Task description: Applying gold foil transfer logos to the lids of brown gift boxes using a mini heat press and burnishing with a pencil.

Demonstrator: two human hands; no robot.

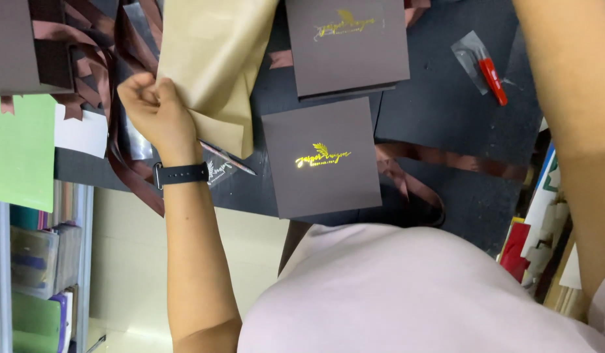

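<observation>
— Pale shirt [413, 294] nearest, filling five to six o'clock. Higher at nine?

— Left hand [152, 108], dark watch strap [180, 174] on the wrist, fingers clenched on the edge of a tan paper sheet [211, 59] hanging from eleven o'clock. Could crease or tear if tugged against the brown ribbons [106, 72] bunched beside it.

— And toward centre?

— Square dark brown box lid [322, 160] with a gold leaf emblem, flat at the middle; a second like it [347, 42] at twelve.

— Further right?

— Red-handled cutter [493, 80] in a clear sleeve at one o'clock. Right forearm [570, 111] at three; hand out of frame, grip impossible to tell.
</observation>
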